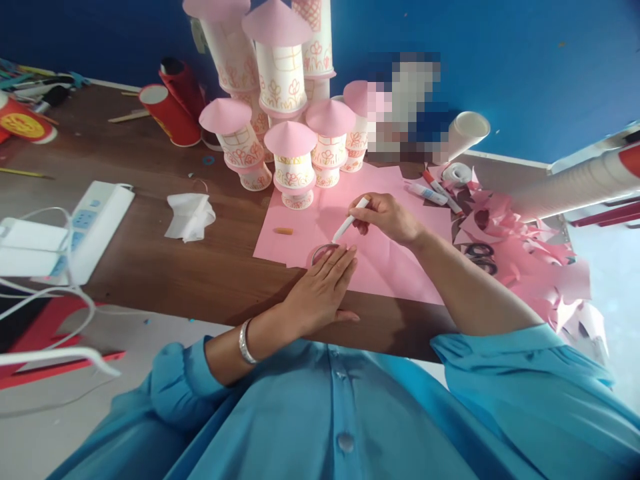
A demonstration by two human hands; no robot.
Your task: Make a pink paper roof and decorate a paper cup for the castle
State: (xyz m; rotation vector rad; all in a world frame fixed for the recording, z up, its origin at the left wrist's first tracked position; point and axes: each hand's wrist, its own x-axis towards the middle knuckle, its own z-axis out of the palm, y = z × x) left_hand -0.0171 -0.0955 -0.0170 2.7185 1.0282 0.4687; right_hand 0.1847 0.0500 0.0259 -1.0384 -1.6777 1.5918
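Note:
My right hand [387, 217] grips a white marker [350, 221] with its tip down on a pink paper sheet [395, 253]. The tip touches the edge of a small round object [323, 252] lying on the sheet's near left corner. My left hand [323, 290] lies flat, fingers together, pressing that round object down. Both sleeves are blue, and a silver bracelet sits on the left wrist.
A castle of stacked paper cups with pink cone roofs [285, 113] stands behind the sheet. Red cups [173, 110], a crumpled tissue [190, 215] and a white power strip [97, 223] lie left. Markers [433, 192], tape roll [456, 173], scissors [480, 253] and pink scraps [530, 260] sit right.

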